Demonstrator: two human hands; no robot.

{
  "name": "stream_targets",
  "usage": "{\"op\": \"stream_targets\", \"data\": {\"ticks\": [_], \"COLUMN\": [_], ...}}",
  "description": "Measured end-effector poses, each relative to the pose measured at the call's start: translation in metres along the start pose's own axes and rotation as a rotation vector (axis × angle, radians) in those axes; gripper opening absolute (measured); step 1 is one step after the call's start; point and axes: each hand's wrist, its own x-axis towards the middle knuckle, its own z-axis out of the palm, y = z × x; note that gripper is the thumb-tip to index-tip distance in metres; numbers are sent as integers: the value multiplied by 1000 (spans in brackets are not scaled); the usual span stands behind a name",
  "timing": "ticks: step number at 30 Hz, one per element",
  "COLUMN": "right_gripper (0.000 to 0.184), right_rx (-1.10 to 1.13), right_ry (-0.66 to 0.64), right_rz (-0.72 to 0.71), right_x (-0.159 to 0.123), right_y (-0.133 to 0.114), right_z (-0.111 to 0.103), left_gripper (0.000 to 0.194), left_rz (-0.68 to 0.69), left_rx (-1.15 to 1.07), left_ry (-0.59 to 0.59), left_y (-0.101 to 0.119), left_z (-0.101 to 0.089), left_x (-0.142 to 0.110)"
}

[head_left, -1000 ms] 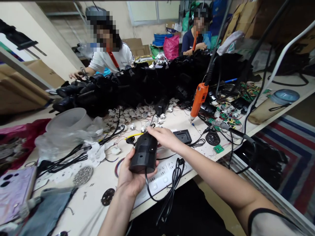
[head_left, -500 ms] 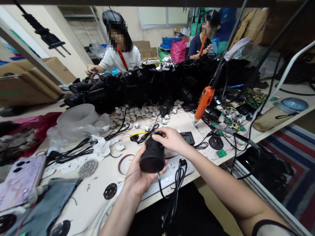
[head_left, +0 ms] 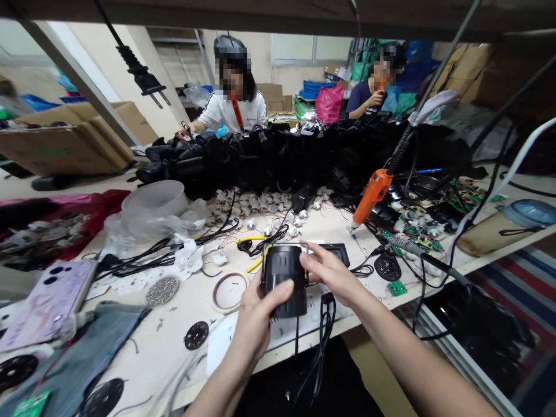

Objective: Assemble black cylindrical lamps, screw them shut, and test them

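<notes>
My left hand (head_left: 256,321) is closed around a black cylindrical housing (head_left: 284,278), its thumb lying across the near side. A thin U-shaped bracket (head_left: 263,272) spans the housing. At the housing's right side, my right hand (head_left: 328,272) grips the bracket between thumb and fingers; some fingertips are hidden. A black cord hangs below, and a bundled black cable with a plug (head_left: 325,313) dangles over the table edge. Under the housing lies a white power strip (head_left: 343,313), partly covered. Just left is a roll of tape (head_left: 230,291).
An orange electric screwdriver (head_left: 371,197) hangs at right above the table. Green circuit boards (head_left: 396,288) lie beyond my right arm. Small white parts (head_left: 260,202) and a heap of black housings (head_left: 282,156) fill the back. A phone (head_left: 47,304) lies left. Two people sit opposite.
The housing has been turned more upright, bringing its ribbed side and bracket into view. My right hand has shifted from its top to its right side. The camera view has moved slightly.
</notes>
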Motion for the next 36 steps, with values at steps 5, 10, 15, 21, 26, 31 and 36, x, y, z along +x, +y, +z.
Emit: {"op": "stream_targets", "data": {"ticks": [5, 10, 15, 21, 26, 31, 36], "right_gripper": [37, 39, 40, 49, 31, 25, 35], "right_rx": [200, 237, 124, -164, -505, -723, -856], "right_ry": [-97, -92, -89, 10, 321, 262, 28], "right_rz": [-94, -160, -171, -203, -392, -434, -461], "right_x": [-12, -25, -25, -18, -26, -49, -64], "right_y": [-1, 9, 9, 10, 26, 43, 48], "right_z": [8, 9, 10, 2, -27, -58, -59], "left_gripper": [79, 88, 82, 51, 53, 50, 56], "left_rz": [207, 199, 200, -314, -589, -502, -432], "left_rx": [271, 434, 287, -219, -462, -421, -335], "left_ry": [86, 49, 59, -37, -81, -15, 74], "left_y": [-4, -8, -11, -13, -4, -5, -17], "left_z": [6, -4, -4, -16, -26, -31, -44], "left_x": [-21, -27, -27, -22, -25, -41, -75]}}
